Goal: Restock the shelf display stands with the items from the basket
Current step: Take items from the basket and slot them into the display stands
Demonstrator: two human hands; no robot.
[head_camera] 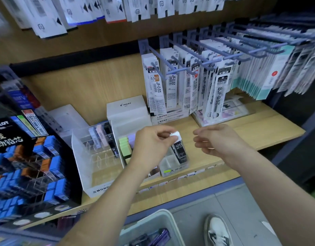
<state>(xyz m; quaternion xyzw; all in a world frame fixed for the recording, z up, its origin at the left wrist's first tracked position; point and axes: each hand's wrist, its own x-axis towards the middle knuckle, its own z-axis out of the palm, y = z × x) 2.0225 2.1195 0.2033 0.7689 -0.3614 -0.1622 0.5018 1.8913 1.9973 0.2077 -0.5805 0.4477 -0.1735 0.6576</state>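
Centre frame: left hand (153,146) pinches lead case (179,147), near-vertical, over display stand (168,166); right hand (217,139) loosely curled, empty.

Reference item: white translucent plastic box (127,110), lid marked "PILOT".

Just right of the box, stacked flat white cartons (171,118) are each printed "MONO".

Above those cartons, hanging white refill packs (157,86) read "JF-0.5", one with an orange "0.5" tag. Further right, a longer white hanging pack (217,96) reads "BJF-0.5".

In front of the box, a small black lead case with white cap (179,148) shows "100".

Front-left of the box, a clear acrylic divided stand (80,162) bears "MONO" on its lip.

Far left of the box, a black tiered display stand (4,132) reads "PILOT" and "自动铅芯".
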